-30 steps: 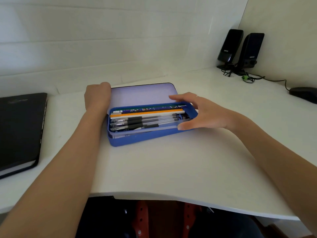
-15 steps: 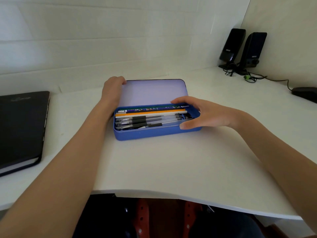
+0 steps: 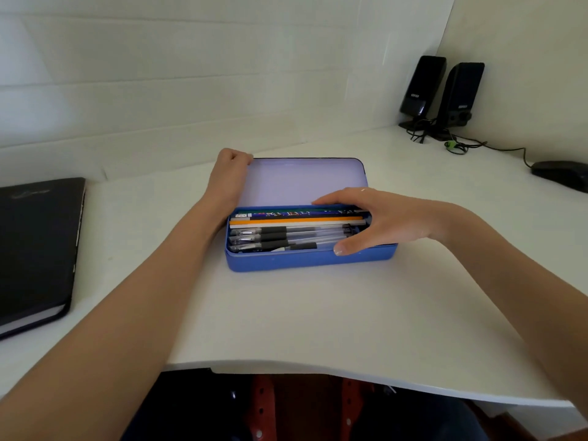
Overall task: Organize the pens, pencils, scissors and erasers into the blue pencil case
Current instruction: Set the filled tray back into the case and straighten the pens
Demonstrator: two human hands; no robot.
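Now L hand (image 3: 229, 173) clenched on lid (image 3: 302, 181); R hand (image 3: 378, 219) spread over pens (image 3: 286, 238).

We've got one view only: head-worn wide-angle, looking forward and down across the white desk (image 3: 286, 313) toward the wall corner. Close range, both forearms enter from the bottom edge. Straight lines bow near the borders. No second view to overlap.

The left hand (image 3: 230, 173) has slid from the lid's (image 3: 305, 181) near-left edge to its far-left corner.
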